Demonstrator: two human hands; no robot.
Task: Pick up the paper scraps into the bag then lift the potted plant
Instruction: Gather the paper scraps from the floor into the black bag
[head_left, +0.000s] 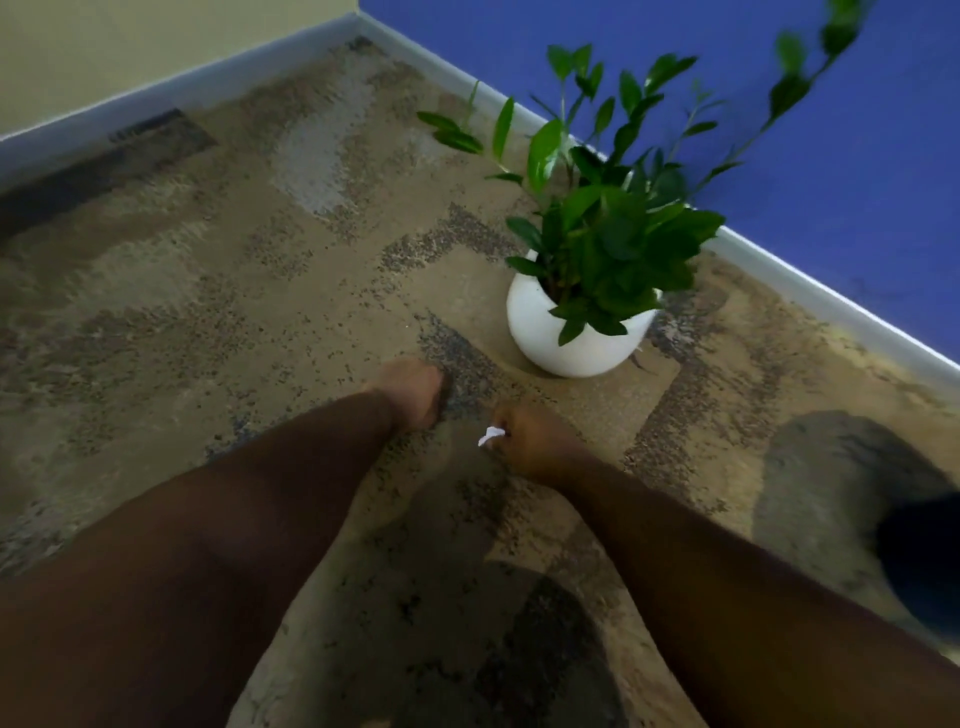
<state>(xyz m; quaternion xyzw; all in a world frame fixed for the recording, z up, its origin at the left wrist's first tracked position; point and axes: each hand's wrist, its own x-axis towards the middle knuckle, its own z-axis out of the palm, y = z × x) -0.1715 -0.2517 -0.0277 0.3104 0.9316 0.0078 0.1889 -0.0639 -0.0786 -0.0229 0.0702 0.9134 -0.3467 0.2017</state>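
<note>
The right hand pinches a small white paper scrap just above the carpet. The left hand reaches down; I cannot tell its grip. No bag shows. The potted plant sits nearby, not lifted yet.

The carpet looks rough and matt, a mottled woven pile. The pot is smooth white with a soft sheen, its leaves glossy. The paper scrap looks thin, crumpled and matt.
</note>
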